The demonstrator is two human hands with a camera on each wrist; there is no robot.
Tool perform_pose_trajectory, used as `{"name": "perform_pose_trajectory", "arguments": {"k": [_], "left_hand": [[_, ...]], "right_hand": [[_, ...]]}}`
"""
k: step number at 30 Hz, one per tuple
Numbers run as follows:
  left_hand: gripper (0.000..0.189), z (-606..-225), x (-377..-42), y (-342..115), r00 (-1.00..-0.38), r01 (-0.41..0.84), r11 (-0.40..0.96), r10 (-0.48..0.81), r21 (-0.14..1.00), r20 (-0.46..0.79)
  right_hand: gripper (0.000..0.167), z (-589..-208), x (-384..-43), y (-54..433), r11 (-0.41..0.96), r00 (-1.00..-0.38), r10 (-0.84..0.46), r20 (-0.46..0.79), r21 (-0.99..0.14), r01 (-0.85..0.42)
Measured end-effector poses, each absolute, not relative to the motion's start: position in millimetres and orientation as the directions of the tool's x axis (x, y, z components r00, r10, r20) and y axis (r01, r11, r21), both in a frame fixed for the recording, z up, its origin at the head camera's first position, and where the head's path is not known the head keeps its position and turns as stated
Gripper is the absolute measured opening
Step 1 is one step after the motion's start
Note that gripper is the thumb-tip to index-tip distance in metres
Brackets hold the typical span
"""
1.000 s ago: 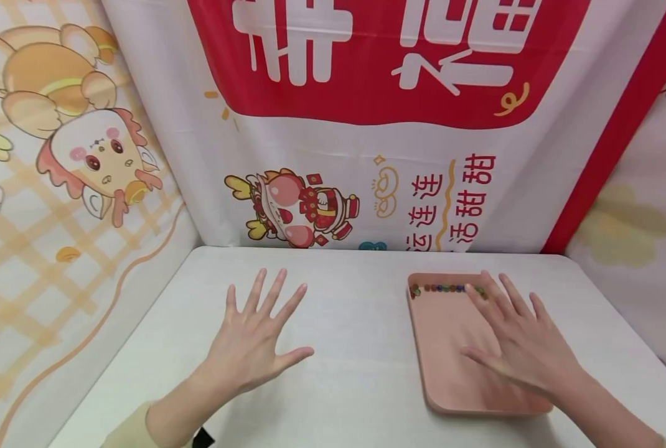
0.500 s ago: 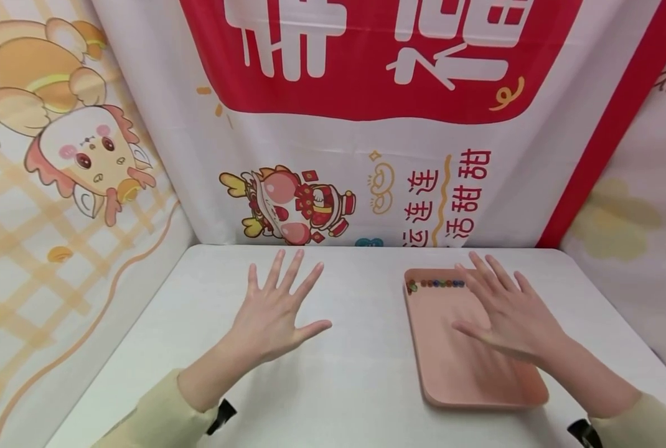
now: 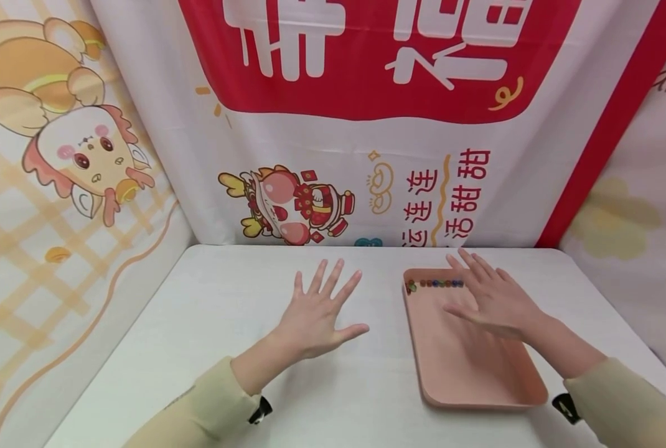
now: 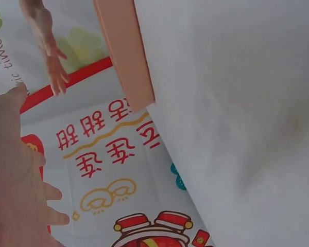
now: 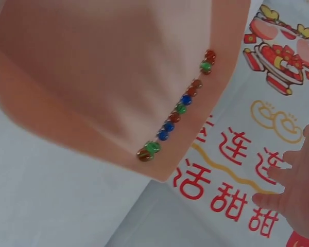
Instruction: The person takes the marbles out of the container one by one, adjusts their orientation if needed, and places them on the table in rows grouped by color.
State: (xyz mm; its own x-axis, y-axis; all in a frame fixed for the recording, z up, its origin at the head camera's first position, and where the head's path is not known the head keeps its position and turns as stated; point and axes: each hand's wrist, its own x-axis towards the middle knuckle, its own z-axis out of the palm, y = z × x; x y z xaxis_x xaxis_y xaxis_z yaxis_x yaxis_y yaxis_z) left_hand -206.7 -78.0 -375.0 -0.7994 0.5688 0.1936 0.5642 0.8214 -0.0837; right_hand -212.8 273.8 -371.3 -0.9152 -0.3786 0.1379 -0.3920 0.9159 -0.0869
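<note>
A shallow pink tray (image 3: 456, 373) lies on the right half of the white table. Along its far wall sits a row of small glassy balls like marbles (image 5: 175, 117), in brown, blue and green. My right hand (image 3: 492, 302) hovers over the tray with fingers spread and holds nothing; in the head view it hides part of the row. Left of the tray, my left hand (image 3: 316, 317) is held above the table, its fingers straight and apart, also with nothing in it. The left wrist view shows the tray's outer side (image 4: 126, 51) beyond this hand.
The white table (image 3: 210, 323) ends at a hanging cloth (image 3: 366, 143) with red lettering and a cartoon figure. A printed side cloth (image 3: 86, 261) stands on the left, and a pale one (image 3: 635, 261) on the right.
My left hand has moved right, toward the tray. My right hand has shifted slightly left over the tray, and its fingers are a little closer together. The tray has stayed in place.
</note>
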Motion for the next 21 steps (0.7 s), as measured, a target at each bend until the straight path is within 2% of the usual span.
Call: {"name": "perform_pose_trajectory", "arguments": {"k": [6,15,21], "left_hand": [[0.090,-394,-211,-63,-0.794,0.600,0.799,0.591,0.035,0.141],[0.090,-417,-215,-33,-0.789,0.603,0.758,0.613,0.248,0.040],[0.090,-428,-212,-17,-0.778,0.596,0.745,0.628,0.299,-0.016]], "right_hand": [[0.091,-381,-226,282,0.894,-0.911,-0.398,0.105,-0.180,-0.411],[0.092,-387,-243,286,0.897,-0.936,-0.352,0.008,-0.281,-0.340],[0.091,-388,-252,282,0.893,-0.944,-0.330,-0.019,-0.329,-0.305]]}}
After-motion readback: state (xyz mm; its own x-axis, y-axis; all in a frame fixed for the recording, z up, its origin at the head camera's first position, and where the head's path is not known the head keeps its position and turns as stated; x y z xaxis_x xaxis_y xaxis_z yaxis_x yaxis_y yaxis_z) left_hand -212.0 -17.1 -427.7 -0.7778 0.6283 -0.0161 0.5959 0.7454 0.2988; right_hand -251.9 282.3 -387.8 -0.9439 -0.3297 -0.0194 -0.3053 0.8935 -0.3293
